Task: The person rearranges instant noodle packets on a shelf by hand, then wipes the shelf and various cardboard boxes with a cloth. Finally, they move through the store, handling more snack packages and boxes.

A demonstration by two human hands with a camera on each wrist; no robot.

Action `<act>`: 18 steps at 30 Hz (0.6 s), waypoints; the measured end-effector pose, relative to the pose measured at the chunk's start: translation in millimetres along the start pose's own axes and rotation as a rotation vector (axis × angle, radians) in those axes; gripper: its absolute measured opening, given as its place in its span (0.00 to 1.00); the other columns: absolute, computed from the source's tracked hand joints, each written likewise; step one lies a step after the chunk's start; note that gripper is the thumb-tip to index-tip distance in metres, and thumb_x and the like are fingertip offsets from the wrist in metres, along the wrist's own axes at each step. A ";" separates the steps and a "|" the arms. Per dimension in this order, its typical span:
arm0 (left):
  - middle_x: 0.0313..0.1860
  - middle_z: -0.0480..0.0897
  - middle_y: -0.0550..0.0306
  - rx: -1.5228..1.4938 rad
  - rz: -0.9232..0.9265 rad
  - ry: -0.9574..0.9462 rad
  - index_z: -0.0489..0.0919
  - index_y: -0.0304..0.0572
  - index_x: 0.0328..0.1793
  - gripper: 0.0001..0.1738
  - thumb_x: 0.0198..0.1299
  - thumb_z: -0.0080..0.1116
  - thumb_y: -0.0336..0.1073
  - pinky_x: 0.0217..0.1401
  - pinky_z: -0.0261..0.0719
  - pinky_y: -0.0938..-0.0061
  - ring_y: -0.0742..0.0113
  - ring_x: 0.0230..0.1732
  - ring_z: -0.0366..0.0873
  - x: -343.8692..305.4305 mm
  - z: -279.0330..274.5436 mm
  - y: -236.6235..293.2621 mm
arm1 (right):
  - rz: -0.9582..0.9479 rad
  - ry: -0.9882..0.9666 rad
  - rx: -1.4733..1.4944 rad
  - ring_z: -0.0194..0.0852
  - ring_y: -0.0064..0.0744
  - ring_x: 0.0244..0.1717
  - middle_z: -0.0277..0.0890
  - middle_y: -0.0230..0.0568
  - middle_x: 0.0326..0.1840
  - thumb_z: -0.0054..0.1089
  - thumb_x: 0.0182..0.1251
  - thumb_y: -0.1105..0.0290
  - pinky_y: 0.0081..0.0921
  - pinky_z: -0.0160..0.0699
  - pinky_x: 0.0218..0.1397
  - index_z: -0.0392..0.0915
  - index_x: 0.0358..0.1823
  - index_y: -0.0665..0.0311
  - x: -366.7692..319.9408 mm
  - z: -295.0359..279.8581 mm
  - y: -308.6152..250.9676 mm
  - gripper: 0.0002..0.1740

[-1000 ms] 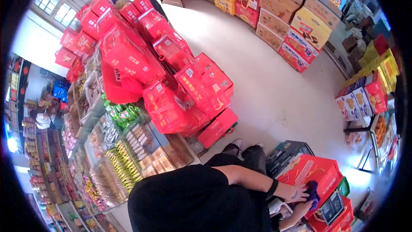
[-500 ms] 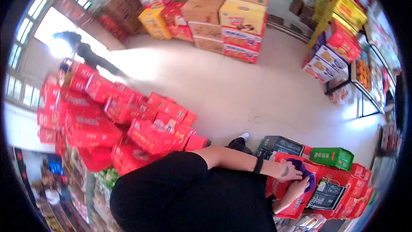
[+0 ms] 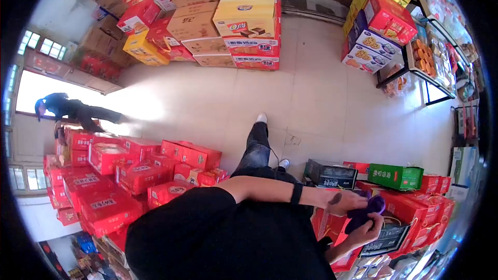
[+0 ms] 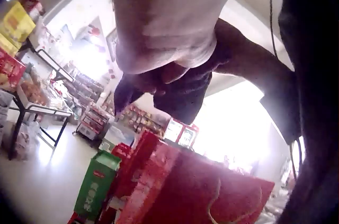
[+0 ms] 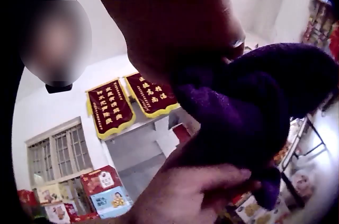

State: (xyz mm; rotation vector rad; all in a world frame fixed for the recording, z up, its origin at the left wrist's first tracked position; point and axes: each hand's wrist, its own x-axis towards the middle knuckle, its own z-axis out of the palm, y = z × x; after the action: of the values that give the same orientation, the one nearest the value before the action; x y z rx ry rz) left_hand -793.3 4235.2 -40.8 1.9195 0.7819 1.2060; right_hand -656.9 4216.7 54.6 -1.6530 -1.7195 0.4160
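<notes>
Both hands hold a bunched purple cloth [image 3: 356, 221] above red gift boxes [image 4: 201, 184]. My left hand [image 3: 346, 202], with a dark band on its wrist, grips the cloth's upper side in the head view. Lower down, my right hand [image 3: 366, 232] has its fingers curled onto the near side of it. In the left wrist view the cloth [image 4: 183, 97] hangs below the left hand. Twisted folds of the cloth [image 5: 238, 110] fill the space between both hands in the right wrist view, hiding some fingertips.
A green box [image 3: 395, 177] and black boxes [image 3: 330, 175] stand among the red ones. Stacked red boxes [image 3: 111, 205] crowd the left side. Cartons [image 3: 194, 21] are piled across the floor. A black-framed rack [image 3: 433, 80] stands at right. Another person [image 3: 72, 109] is by the doorway.
The head view has swung right, with the box pile shifting left. The hands have lifted the purple cloth off the red box top and now bunch it between them.
</notes>
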 end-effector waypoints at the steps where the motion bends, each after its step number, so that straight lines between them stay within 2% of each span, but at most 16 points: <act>1: 0.48 0.76 0.44 0.014 0.042 0.094 0.71 0.38 0.51 0.24 0.46 0.65 0.34 0.49 0.78 0.54 0.41 0.50 0.78 5.8 -30.1 2.4 | -0.127 0.049 0.102 0.72 0.43 0.36 0.73 0.43 0.30 0.50 0.53 0.73 0.39 0.74 0.49 0.75 0.31 0.71 6.4 18.1 -18.6 0.08; 2: 0.48 0.76 0.44 0.015 0.057 0.098 0.71 0.38 0.51 0.24 0.46 0.65 0.34 0.49 0.78 0.54 0.41 0.50 0.78 8.0 -61.8 -3.3 | -0.264 0.101 0.207 0.72 0.44 0.37 0.73 0.44 0.31 0.50 0.54 0.72 0.40 0.73 0.50 0.75 0.31 0.71 15.3 38.6 -37.7 0.09; 3: 0.50 0.76 0.43 0.055 0.031 0.131 0.71 0.36 0.51 0.25 0.46 0.64 0.33 0.53 0.78 0.53 0.40 0.53 0.77 9.2 -92.5 -10.6 | -0.259 0.082 0.200 0.72 0.46 0.39 0.74 0.45 0.33 0.51 0.55 0.70 0.41 0.73 0.52 0.75 0.33 0.72 23.0 61.3 -55.1 0.11; 4: 0.52 0.76 0.42 0.093 0.003 0.173 0.71 0.34 0.51 0.25 0.45 0.64 0.33 0.57 0.77 0.53 0.39 0.56 0.76 7.8 -122.3 -16.2 | -0.254 -0.012 0.207 0.74 0.47 0.42 0.75 0.46 0.36 0.51 0.55 0.73 0.42 0.73 0.54 0.76 0.37 0.72 31.6 82.7 -76.2 0.11; 6: 0.53 0.77 0.41 0.201 -0.120 0.259 0.71 0.36 0.51 0.24 0.46 0.63 0.33 0.54 0.78 0.52 0.39 0.53 0.78 -7.8 -186.5 -30.4 | -0.313 -0.171 0.104 0.76 0.50 0.46 0.76 0.50 0.39 0.49 0.53 0.79 0.42 0.73 0.56 0.77 0.40 0.72 50.0 129.6 -125.4 0.13; 8: 0.50 0.80 0.39 0.230 -0.457 -0.040 0.74 0.37 0.49 0.21 0.48 0.61 0.34 0.51 0.79 0.51 0.39 0.49 0.80 -29.9 -248.1 -63.8 | -0.351 -0.372 0.058 0.76 0.51 0.49 0.77 0.52 0.42 0.47 0.51 0.84 0.42 0.73 0.58 0.78 0.43 0.70 62.1 175.3 -167.7 0.17; 10: 0.44 0.82 0.39 0.342 -0.441 -0.336 0.76 0.38 0.46 0.16 0.50 0.60 0.33 0.48 0.80 0.51 0.40 0.46 0.82 -47.7 -324.0 -79.2 | -0.384 -0.581 0.063 0.77 0.54 0.49 0.77 0.55 0.45 0.46 0.54 0.84 0.42 0.74 0.58 0.77 0.47 0.69 80.6 226.0 -182.8 0.19; 11: 0.44 0.82 0.39 0.338 -0.433 -0.303 0.76 0.38 0.46 0.16 0.50 0.60 0.33 0.48 0.80 0.51 0.40 0.46 0.82 -57.4 -354.8 -72.9 | -0.418 -0.632 -0.003 0.77 0.54 0.50 0.78 0.54 0.46 0.48 0.56 0.83 0.42 0.73 0.60 0.77 0.49 0.69 87.8 249.3 -183.7 0.19; 13: 0.40 0.83 0.41 0.380 -0.580 -0.261 0.78 0.38 0.43 0.12 0.51 0.59 0.32 0.49 0.80 0.52 0.42 0.47 0.83 -82.8 -424.5 -61.1 | -0.481 -0.681 -0.056 0.77 0.55 0.52 0.79 0.53 0.47 0.49 0.58 0.83 0.42 0.72 0.62 0.77 0.51 0.68 105.6 302.8 -193.8 0.19; 14: 0.40 0.83 0.41 0.390 -0.585 -0.235 0.78 0.38 0.43 0.12 0.51 0.59 0.32 0.49 0.80 0.52 0.42 0.47 0.83 -99.5 -452.6 -64.3 | -0.483 -0.790 -0.084 0.77 0.56 0.53 0.79 0.54 0.48 0.49 0.58 0.83 0.43 0.73 0.62 0.76 0.53 0.67 115.2 326.7 -200.7 0.20; 15: 0.41 0.84 0.41 0.368 -0.538 -0.121 0.78 0.38 0.43 0.12 0.52 0.59 0.31 0.49 0.80 0.53 0.43 0.47 0.83 -117.7 -473.0 -71.0 | -0.477 -0.903 -0.117 0.77 0.57 0.54 0.79 0.55 0.50 0.50 0.59 0.83 0.43 0.73 0.62 0.76 0.55 0.65 124.0 349.9 -204.1 0.22; 16: 0.42 0.84 0.42 0.334 -0.493 -0.013 0.77 0.38 0.43 0.11 0.53 0.59 0.31 0.49 0.79 0.53 0.43 0.47 0.83 -131.8 -485.9 -78.2 | -0.484 -0.921 -0.128 0.77 0.57 0.54 0.79 0.55 0.50 0.50 0.59 0.83 0.43 0.73 0.62 0.76 0.55 0.65 133.1 375.2 -204.2 0.22; 18: 0.44 0.83 0.41 0.260 -0.592 0.177 0.77 0.38 0.49 0.15 0.55 0.60 0.31 0.55 0.77 0.56 0.42 0.50 0.82 -160.5 -505.4 -101.7 | -0.530 -0.959 -0.056 0.76 0.57 0.58 0.80 0.55 0.53 0.51 0.58 0.85 0.42 0.73 0.64 0.76 0.57 0.64 148.3 437.4 -210.1 0.24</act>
State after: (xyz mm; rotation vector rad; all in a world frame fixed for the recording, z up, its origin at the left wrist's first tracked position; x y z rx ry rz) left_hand -1329.9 4293.9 -51.5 1.6047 1.5347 0.9369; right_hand -1096.7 4435.3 -72.9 -0.9721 -2.7676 0.9975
